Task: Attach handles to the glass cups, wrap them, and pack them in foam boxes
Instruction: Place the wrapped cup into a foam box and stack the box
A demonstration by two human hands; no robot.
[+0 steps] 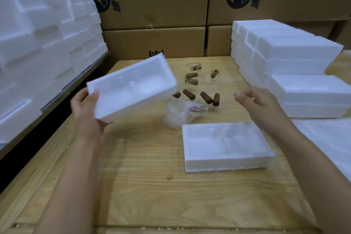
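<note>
Just left of centre, the left hand (86, 108) grips a white foam box half (133, 86) by its near corner, thumb on the rim, holding it tilted above the wooden table (152, 186). The right hand (254, 100) hovers at centre right, fingers loose and holding nothing. Between the hands, a wrapped glass cup (180, 113) lies on the table. Just below and right of it lies a second foam half (226, 146). Brown handles (206, 97) lie scattered behind the cup.

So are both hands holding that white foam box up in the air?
No, only the left hand grips the raised foam box; the right hand is open and holds nothing.
</note>
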